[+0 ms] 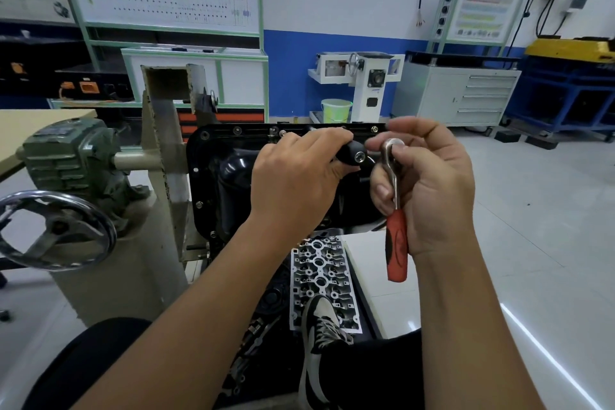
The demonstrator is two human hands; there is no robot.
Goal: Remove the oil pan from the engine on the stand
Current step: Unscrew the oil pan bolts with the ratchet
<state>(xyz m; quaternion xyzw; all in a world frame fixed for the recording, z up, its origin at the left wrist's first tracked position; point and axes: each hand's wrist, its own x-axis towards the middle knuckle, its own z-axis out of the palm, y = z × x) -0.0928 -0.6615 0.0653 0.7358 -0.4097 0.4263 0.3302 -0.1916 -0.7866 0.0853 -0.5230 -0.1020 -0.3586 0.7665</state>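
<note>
Oil pan (229,173) faces up, long axis sideways (bolts line its rim). In front, left hand (296,183) grips a black-handled tool (351,153); right hand (429,190) curls round a red-handled ratchet (396,223).

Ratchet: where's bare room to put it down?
Bare floor right of the right hand and ratchet, up to the grey cabinet. Also the tan table left of the gearbox. Crowded: below the oil pan, where the cylinder head lies.

Oil pan (229,173) sits centre on the stand (166,156), handwheel (53,230) to its left, cylinder head (321,276) on the floor below.
</note>
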